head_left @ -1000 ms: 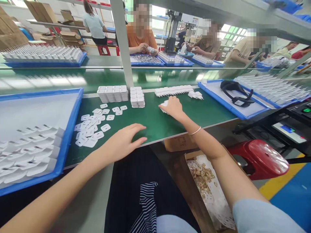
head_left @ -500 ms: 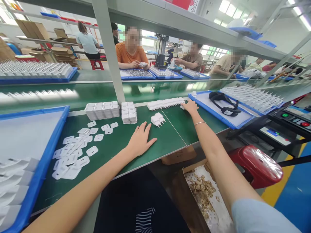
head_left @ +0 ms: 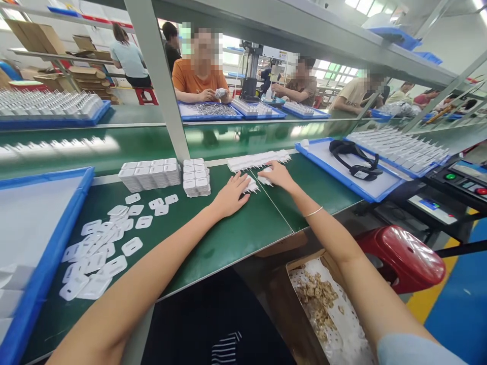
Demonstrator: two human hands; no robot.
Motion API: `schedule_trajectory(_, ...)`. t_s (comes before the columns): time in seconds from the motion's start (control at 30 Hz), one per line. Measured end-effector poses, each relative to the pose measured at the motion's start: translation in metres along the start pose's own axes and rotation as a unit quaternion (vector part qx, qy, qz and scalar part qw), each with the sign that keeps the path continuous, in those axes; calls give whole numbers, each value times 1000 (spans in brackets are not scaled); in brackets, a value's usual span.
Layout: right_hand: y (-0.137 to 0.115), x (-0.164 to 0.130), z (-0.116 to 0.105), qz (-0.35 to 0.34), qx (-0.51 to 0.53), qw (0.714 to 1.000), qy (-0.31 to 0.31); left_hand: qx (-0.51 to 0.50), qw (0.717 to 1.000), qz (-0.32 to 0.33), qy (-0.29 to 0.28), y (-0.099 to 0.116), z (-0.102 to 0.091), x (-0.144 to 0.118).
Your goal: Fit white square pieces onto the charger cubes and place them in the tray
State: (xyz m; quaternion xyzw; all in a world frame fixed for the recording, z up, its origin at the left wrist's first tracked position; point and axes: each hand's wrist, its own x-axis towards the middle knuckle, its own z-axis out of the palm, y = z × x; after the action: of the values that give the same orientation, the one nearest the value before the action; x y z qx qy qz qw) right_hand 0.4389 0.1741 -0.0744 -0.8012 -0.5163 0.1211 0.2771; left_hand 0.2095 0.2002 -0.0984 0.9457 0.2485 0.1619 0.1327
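While both forearms reach across the green desk, the left hand lies flat, grip open, fingertips touching a white plug adapter. The right hand covers another adapter; whether its grip has closed cannot be told. Loose white cover plates lie left. Beyond stand stacked housings and a row of adapters.
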Motion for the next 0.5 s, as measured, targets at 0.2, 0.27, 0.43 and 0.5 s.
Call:
schedule_trajectory(0.2, -23, -12, 5, -43, 18, 999, -13, -54, 998, 20, 4, -16, -9, -2)
schedule_trajectory(0.27, -18, 1, -8, -35, 17, 999, 17, -68, 997, -15, 39, -19, -14, 4)
schedule_trajectory(0.43, 8, 62, -39, 27, -3, 994, 103, -79, 979, -141, 120, -31, -32, 51)
schedule_trajectory(0.5, 18, 84, -40, 58, -12, 993, 102, -79, 975, -176, 109, -39, -37, 75)
